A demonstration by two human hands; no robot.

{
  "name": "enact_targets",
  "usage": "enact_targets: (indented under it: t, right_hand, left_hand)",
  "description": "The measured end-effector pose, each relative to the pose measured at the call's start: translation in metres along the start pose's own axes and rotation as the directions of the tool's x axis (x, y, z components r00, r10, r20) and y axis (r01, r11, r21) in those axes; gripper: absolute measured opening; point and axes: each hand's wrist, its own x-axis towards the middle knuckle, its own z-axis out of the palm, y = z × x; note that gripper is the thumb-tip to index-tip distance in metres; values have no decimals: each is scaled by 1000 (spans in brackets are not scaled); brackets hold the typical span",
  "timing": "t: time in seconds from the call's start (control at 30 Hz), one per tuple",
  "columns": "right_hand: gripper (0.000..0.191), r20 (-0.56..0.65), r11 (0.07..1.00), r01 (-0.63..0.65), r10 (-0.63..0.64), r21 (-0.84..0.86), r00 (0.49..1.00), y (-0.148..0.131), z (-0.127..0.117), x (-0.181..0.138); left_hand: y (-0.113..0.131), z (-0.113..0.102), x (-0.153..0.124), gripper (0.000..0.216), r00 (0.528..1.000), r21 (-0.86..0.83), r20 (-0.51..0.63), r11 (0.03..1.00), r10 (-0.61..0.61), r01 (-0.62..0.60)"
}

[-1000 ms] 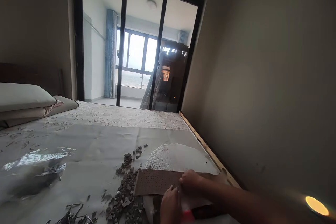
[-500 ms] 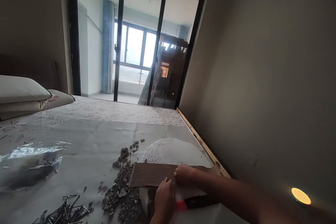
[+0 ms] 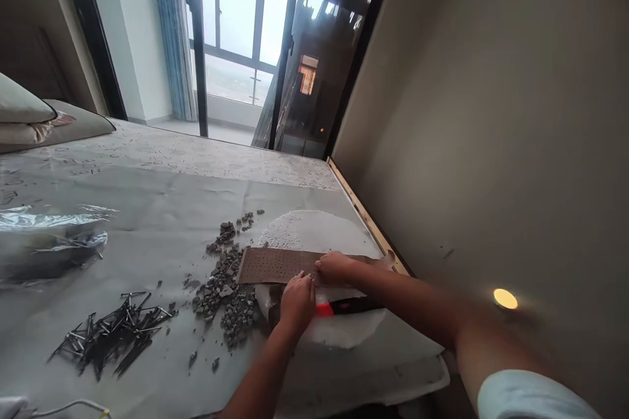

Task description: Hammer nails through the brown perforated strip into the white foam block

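Note:
A brown strip dotted with small holes (image 3: 275,265) lies across a white foam disc (image 3: 334,229). My left hand (image 3: 297,300) is closed at the strip's near edge, fingertips pinched. Close beside it my right hand (image 3: 334,268) is closed over the strip, its fingers almost touching the left ones. Whatever is between the fingers is too small to make out. Just under my hands rests a tool with a red and black handle (image 3: 356,305); my left hand hides part of it. Grey stone chips (image 3: 238,324) are heaped left of the disc.
Dark nails (image 3: 115,334) lie in a pile at left, with a clear plastic bag (image 3: 54,242) behind them. A grey sheet (image 3: 167,209) covers the mattress. A wooden rail (image 3: 363,213) runs along the wall at right. A white cable (image 3: 73,402) lies at lower left.
My view has tilted down, showing more of the nails, both forearms and the bed's near edge. Both hands stay at the same place on the strip.

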Motion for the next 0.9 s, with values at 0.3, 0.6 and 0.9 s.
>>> enact_targets:
  t: [0.3,0.6,0.9]
  right_hand:
    - [30,20,999,17,-18,33,1000,3,-5,-3]
    - [27,25,998,2,-3,60,1000,11,-2,-3]
    - [26,-15,988,-101,103,113,995,18,2,-14]
  left_hand:
    - [9,-5,1,36,999,56,36,998,-3,1]
    - [7,-1,1,34,1000,25,8,1000,14,-14]
    - [9,1,2,32,1000,20,-2,1000,9,-9]
